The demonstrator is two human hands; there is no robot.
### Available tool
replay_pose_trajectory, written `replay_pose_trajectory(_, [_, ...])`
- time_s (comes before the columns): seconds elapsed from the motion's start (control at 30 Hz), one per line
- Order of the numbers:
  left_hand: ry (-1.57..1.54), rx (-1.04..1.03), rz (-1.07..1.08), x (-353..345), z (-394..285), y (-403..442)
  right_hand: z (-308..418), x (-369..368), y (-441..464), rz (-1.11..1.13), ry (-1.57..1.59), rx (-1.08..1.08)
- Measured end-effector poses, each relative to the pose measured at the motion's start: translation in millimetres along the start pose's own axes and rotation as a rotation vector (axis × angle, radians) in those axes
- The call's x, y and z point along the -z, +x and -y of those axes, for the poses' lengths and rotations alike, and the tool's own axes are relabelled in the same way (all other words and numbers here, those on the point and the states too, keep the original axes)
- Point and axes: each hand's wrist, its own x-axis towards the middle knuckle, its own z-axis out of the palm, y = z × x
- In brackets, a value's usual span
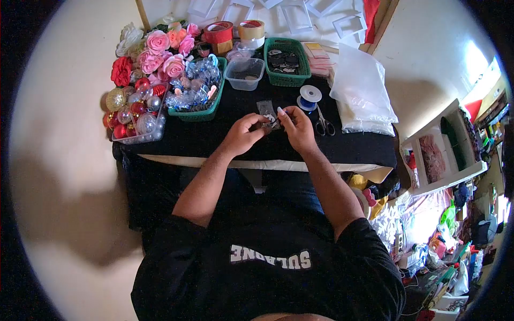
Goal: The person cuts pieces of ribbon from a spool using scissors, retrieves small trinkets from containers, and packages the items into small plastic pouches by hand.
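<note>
Over the black-covered table, my left hand point(244, 135) and my right hand point(297, 129) are close together, fingers closed in pinches. Between them is a small clear plastic bag point(264, 106), gripped at its sides. A small white-and-black piece point(271, 118) shows at the bag by my left fingertips; whether it lies inside or on top I cannot tell. Just beyond my right hand stands a white spool with blue ribbon point(310, 96). Scissors point(324, 126) with dark handles lie to the right of that hand.
A green basket point(287, 80) holds black-and-white pieces; another green basket point(204, 115) holds shiny blue-wrapped items. Also around are a clear tub point(244, 84), tape rolls point(218, 32), artificial flowers point(157, 41), a box of baubles point(140, 137) and plastic bags point(361, 88) at the right.
</note>
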Motion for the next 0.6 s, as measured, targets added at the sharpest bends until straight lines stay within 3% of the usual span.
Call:
replay_pose_trajectory(0.17, [0.087,-0.029,-0.01,-2.3,2.7,2.0,0.3,-1.4,-0.1,-0.014,0.033,0.055])
replay_pose_trajectory(0.33, [-0.195,0.123,-0.07,-2.5,6.5,3.8,0.2,-4.4,-1.2,0.042,0.128,0.136])
replay_pose_trajectory(0.37, [-0.195,0.123,-0.07,-2.6,7.4,3.9,1.9,-2.8,-1.3,0.097,-0.033,0.125])
replay_pose_trajectory(0.43, [-0.036,0.056,-0.072,-2.5,3.1,3.5,0.7,-2.4,0.2,0.152,-0.194,0.113])
replay_pose_trajectory(0.5, [0.092,0.022,-0.088,-4.8,2.2,3.0,-5.4,-3.9,2.5,0.124,-0.331,0.235])
replay_pose_trajectory(0.57, [0.22,-0.015,-0.104,-9.2,1.9,2.5,-7.5,-3.4,1.4,0.088,-0.26,0.227])
replay_pose_trajectory(0.6, [0.429,-0.155,-0.2,-12.5,3.2,1.8,-7.7,-3.1,1.4,0.053,-0.189,0.22])
